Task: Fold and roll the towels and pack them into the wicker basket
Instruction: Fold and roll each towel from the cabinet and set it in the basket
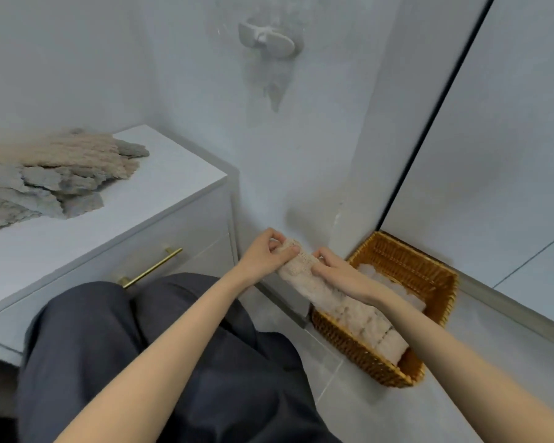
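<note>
Both my hands hold a rolled beige towel [296,266] above the floor, just left of the wicker basket [429,270]. My left hand [266,255] pinches its far end, thumb on top. My right hand [336,270] grips the roll at its middle. Inside the basket, a rolled beige towel [365,324] lies along the near side and a white towel [397,286] lies behind my right wrist. A loose heap of beige and grey towels [42,177] sits on the white cabinet top [160,187] at the left.
The basket stands on the tiled floor in the corner, against a wall and a glass panel with a black edge [429,123]. The cabinet has a drawer with a brass handle [151,266]. A white hook with cloth [266,39] hangs on the wall. My knees in dark trousers [141,346] are below.
</note>
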